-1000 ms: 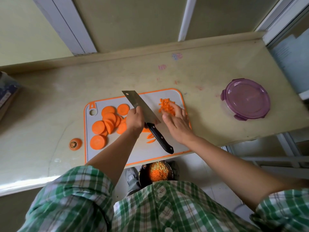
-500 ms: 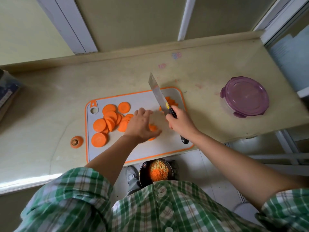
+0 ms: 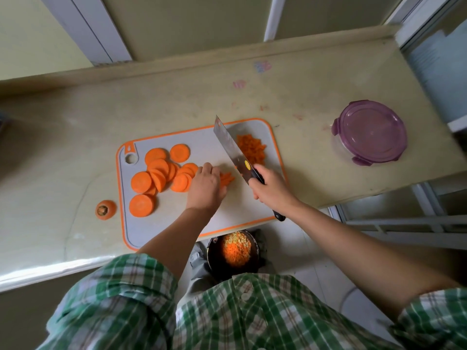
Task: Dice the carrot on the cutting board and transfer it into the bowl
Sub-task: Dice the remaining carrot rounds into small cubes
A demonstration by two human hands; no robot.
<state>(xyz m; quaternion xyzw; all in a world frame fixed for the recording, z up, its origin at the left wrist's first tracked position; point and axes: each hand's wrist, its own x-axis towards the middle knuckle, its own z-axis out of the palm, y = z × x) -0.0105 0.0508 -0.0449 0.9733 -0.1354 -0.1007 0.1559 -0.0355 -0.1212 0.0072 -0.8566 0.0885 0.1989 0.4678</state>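
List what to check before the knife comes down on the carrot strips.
1. Right hand grips the knife by its handle: ok.
2. Left hand holds the carrot strips down: ok.
3. Its fingertips curled away from the blade: cannot tell.
4. Gap between blade and left hand: ok.
5. Diced carrot lies beyond the blade, off the cut line: ok.
6. Cutting board fully on the counter: cannot tell; its near edge sits at the counter's edge.
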